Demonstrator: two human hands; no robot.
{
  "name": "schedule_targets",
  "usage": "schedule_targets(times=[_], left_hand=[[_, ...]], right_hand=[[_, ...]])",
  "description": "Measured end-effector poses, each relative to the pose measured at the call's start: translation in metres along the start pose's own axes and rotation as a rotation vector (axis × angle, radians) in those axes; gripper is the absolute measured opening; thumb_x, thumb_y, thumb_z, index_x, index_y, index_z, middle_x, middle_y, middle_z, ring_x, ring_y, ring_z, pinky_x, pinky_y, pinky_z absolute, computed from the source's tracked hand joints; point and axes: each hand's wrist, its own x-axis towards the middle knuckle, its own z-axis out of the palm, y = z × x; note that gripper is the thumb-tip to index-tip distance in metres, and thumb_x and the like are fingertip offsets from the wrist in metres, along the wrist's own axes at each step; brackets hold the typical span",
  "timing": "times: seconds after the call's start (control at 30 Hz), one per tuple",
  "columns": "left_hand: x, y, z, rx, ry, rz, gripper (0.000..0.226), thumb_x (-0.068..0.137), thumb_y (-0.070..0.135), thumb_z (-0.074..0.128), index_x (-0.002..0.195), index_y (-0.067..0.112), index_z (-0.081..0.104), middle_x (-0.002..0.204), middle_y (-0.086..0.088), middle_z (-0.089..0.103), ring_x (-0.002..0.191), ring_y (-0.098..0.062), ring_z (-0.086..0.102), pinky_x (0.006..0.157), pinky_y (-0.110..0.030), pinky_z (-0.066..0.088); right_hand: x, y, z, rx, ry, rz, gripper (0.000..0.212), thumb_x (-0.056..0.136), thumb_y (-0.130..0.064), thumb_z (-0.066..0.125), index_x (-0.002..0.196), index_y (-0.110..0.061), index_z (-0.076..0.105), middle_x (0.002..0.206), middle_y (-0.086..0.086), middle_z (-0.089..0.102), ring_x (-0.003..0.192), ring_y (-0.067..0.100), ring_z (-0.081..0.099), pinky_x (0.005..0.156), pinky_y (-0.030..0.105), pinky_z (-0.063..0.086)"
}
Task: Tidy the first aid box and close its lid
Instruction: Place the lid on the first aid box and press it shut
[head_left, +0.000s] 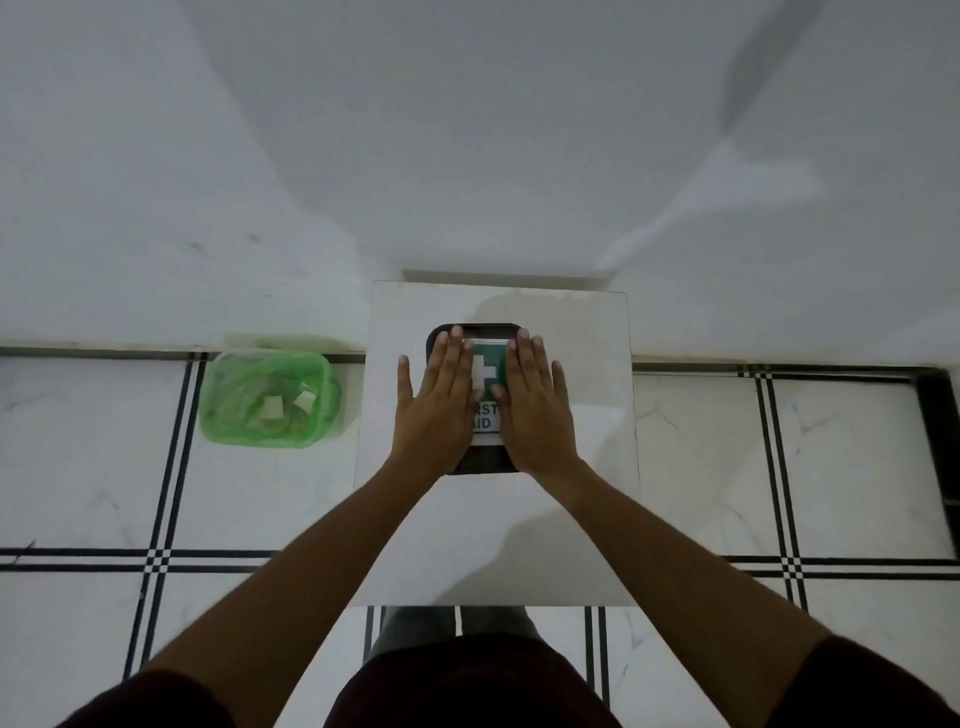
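First aid box (485, 332) | lid shut | under L+R fingers (451, 358), flat, splayed, not gripping

The scene is lit softly and rather dimly, with a cool grey-green tone. Light seems to come from above and from several sides, because the shadows are pale and have no hard edges. A long diagonal shadow (748, 78) crosses the wall (467, 130) at the upper right, and a brighter patch lies below it. The hands (488, 400) throw only faint shadows on the counter (582, 415). A weak grey shadow also lies on the near part of the counter. There is no strong glare. The picture is a little soft overall. The wide lens bends the floor tile lines (171, 452) near the edges.
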Motion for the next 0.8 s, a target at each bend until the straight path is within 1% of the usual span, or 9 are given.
schedule_targets(times=[0.07, 0.13, 0.2, 0.3, 0.4, 0.57, 0.67, 0.73, 0.8], left_hand=[[-0.008, -0.001, 0.010, 0.036, -0.040, -0.021, 0.062, 0.097, 0.041, 0.003, 0.150, 0.010, 0.004, 0.160, -0.009, 0.003, 0.146, -0.021, 0.001, 0.110, -0.065, 0.013], [-0.010, -0.003, 0.017, 0.024, -0.042, -0.041, 0.061, 0.098, 0.039, 0.016, 0.150, 0.011, 0.001, 0.160, -0.008, -0.001, 0.146, -0.020, -0.003, 0.108, -0.067, 0.011], [-0.009, -0.002, 0.017, 0.008, -0.047, -0.034, 0.065, 0.096, 0.039, 0.022, 0.150, 0.011, -0.001, 0.160, -0.009, -0.002, 0.146, -0.021, -0.003, 0.108, -0.066, 0.013], [-0.010, 0.000, 0.017, -0.003, -0.049, -0.024, 0.067, 0.094, 0.041, 0.018, 0.150, 0.009, -0.001, 0.160, -0.011, -0.001, 0.146, -0.023, -0.002, 0.109, -0.062, 0.016], [-0.007, -0.002, 0.017, 0.021, -0.064, -0.019, 0.067, 0.093, 0.039, 0.020, 0.150, 0.008, -0.001, 0.160, -0.011, -0.002, 0.146, -0.023, -0.002, 0.110, -0.062, 0.019], [0.005, -0.004, 0.011, 0.040, -0.093, -0.024, 0.062, 0.096, 0.039, 0.012, 0.150, 0.011, -0.002, 0.160, -0.009, -0.001, 0.146, -0.021, -0.002, 0.109, -0.066, 0.014], [-0.004, 0.002, 0.002, 0.053, -0.087, -0.046, 0.062, 0.095, 0.040, 0.004, 0.150, 0.011, 0.001, 0.160, -0.008, 0.000, 0.146, -0.019, -0.002, 0.109, -0.068, 0.007], [-0.015, 0.007, -0.002, 0.022, -0.074, -0.047, 0.063, 0.094, 0.039, 0.002, 0.150, 0.011, 0.004, 0.160, -0.008, 0.003, 0.146, -0.019, -0.001, 0.110, -0.067, 0.003], [-0.024, 0.006, 0.000, -0.007, -0.055, -0.052, 0.061, 0.095, 0.038, 0.004, 0.150, 0.011, 0.008, 0.159, -0.008, 0.006, 0.146, -0.019, 0.001, 0.111, -0.065, 0.003]], right_hand=[[-0.006, 0.001, 0.005, -0.056, -0.034, -0.006, 0.062, 0.099, -0.042, 0.003, 0.148, -0.005, 0.012, 0.158, 0.014, 0.015, 0.146, 0.026, 0.006, 0.118, 0.049, 0.015], [-0.006, 0.003, 0.007, -0.071, -0.053, 0.002, 0.060, 0.099, -0.040, 0.006, 0.149, -0.006, 0.010, 0.159, 0.014, 0.013, 0.147, 0.027, 0.006, 0.119, 0.049, 0.015], [-0.005, 0.006, 0.011, -0.093, -0.059, 0.004, 0.058, 0.101, -0.037, 0.016, 0.149, -0.006, 0.007, 0.159, 0.013, 0.010, 0.147, 0.028, 0.003, 0.120, 0.048, 0.013], [-0.007, 0.007, 0.016, -0.143, -0.059, 0.007, 0.068, 0.099, -0.036, 0.037, 0.150, -0.007, 0.004, 0.160, 0.012, 0.005, 0.147, 0.027, -0.001, 0.120, 0.045, 0.007], [-0.002, 0.005, 0.020, -0.177, -0.082, 0.033, 0.076, 0.097, -0.039, 0.045, 0.150, -0.007, 0.001, 0.160, 0.011, 0.001, 0.147, 0.026, -0.007, 0.120, 0.042, 0.000], [0.005, 0.003, 0.011, -0.164, -0.090, 0.062, 0.065, 0.101, -0.034, 0.035, 0.149, -0.006, 0.003, 0.160, 0.012, 0.005, 0.147, 0.026, -0.003, 0.120, 0.045, 0.006], [-0.002, -0.005, 0.001, -0.140, -0.063, 0.072, 0.058, 0.101, -0.036, 0.014, 0.148, -0.003, 0.011, 0.158, 0.015, 0.013, 0.147, 0.029, 0.006, 0.119, 0.051, 0.014], [-0.009, -0.010, -0.002, -0.095, -0.037, 0.086, 0.062, 0.099, -0.039, 0.005, 0.148, -0.002, 0.013, 0.158, 0.017, 0.014, 0.146, 0.030, 0.006, 0.119, 0.049, 0.010], [-0.019, -0.012, 0.002, -0.059, -0.039, 0.083, 0.061, 0.099, -0.038, 0.008, 0.149, -0.003, 0.011, 0.159, 0.016, 0.011, 0.147, 0.028, 0.002, 0.120, 0.047, 0.007]])
